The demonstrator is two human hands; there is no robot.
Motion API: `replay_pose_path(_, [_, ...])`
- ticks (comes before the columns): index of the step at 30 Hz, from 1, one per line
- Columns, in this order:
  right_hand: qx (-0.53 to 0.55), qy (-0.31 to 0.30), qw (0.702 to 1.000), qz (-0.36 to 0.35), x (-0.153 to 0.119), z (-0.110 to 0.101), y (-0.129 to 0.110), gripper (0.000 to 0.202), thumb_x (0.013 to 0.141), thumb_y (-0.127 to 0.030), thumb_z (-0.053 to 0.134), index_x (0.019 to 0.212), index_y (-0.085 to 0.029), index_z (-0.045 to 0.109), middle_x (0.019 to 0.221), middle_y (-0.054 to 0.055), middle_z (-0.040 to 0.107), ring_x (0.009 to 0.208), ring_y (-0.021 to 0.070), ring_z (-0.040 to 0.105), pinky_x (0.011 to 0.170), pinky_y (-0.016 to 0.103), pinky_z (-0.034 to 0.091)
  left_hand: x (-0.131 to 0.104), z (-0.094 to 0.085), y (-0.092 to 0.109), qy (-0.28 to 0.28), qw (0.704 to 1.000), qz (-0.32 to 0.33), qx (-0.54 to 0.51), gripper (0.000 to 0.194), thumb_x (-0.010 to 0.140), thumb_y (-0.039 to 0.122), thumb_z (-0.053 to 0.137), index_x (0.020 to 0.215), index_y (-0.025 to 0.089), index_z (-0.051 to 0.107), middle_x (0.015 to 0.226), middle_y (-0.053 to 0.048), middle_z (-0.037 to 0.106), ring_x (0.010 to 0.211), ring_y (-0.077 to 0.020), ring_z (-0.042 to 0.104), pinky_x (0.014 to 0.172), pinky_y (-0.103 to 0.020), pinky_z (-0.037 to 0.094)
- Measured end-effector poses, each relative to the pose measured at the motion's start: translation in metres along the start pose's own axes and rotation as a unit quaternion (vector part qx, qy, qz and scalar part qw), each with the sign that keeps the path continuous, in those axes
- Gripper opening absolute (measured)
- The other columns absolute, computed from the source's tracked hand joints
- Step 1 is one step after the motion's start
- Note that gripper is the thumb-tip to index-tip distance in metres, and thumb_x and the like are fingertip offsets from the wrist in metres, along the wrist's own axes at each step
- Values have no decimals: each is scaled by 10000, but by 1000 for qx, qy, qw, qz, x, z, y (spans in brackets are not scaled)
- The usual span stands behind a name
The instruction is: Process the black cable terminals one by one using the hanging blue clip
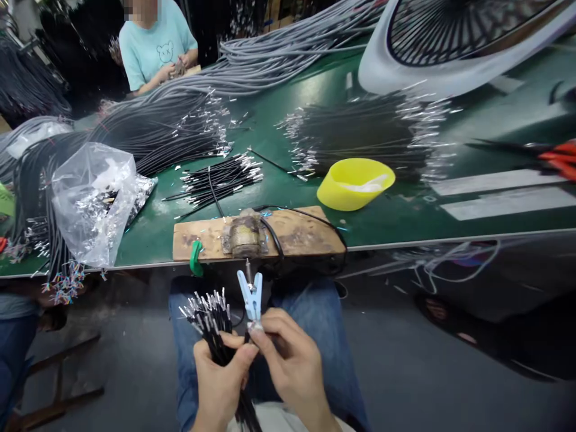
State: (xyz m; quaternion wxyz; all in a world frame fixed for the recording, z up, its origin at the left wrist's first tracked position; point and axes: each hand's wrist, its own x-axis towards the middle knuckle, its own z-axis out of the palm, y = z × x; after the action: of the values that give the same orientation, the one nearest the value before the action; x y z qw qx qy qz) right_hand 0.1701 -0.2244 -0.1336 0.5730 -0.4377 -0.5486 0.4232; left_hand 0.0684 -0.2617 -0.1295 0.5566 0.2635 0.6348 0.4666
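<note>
My left hand (222, 375) is closed around a bundle of black wires (211, 318) with silvery tips pointing up, held over my lap. Its thumb and forefinger pinch one black wire apart from the bundle. My right hand (290, 360) is closed right beside it, fingertips pinching the end of that wire, where a small silvery bit shows. Just above the fingertips is a light blue clothes-peg-like clip (252, 297), its lower end at my right fingers. A metal shaft joins the clip to a small motor (245, 235) on a wooden board (306, 231).
On the green table (270, 129) lie a short wire pile (220, 180), a larger blurred pile (360, 129), grey cables (270, 54), a plastic bag (92, 204), a yellow ring (346, 195) and red-handled scissors (558, 159). A fan (373, 66) stands behind; a person (157, 45) sits opposite.
</note>
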Motion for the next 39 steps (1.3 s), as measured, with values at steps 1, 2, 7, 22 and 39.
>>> replay_pose_path(1, [-53,30,995,-76,-1,-1,-1,143,780,-80,558,682,-182,581,624,6,521,590,136,479,551,245,412,0,0,0,-3,1000,-8,-1,375,613,471,721,616,122,587,405,50,407,342,-40,338,353,-185,274])
replay_pose_path(2, [-85,41,987,-134,0,-2,-1,171,756,-26,556,722,-189,598,639,10,540,615,141,484,580,252,420,0,-1,1,-7,1000,-17,-2,375,620,471,717,617,117,593,405,50,403,337,-40,334,344,-184,272])
replay_pose_path(7, [111,-122,985,41,8,-12,5,119,811,-225,573,707,-181,609,671,29,557,638,152,522,569,260,431,-3,-6,7,-13,999,-30,-6,374,609,465,727,646,112,609,429,49,421,320,-29,329,330,-176,265])
replay_pose_path(22, [395,-148,848,320,60,-7,1,358,620,-487,739,618,-135,673,543,-9,545,496,74,409,494,207,336,-12,-3,33,54,991,112,58,157,496,248,807,528,137,702,560,-48,643,567,-175,576,593,-285,492])
replay_pose_path(39, [446,-107,816,352,55,7,6,388,653,-542,689,676,-155,665,588,22,583,556,137,507,513,251,395,4,10,42,79,980,162,80,74,580,207,736,555,139,719,538,-57,653,539,-189,586,561,-287,489])
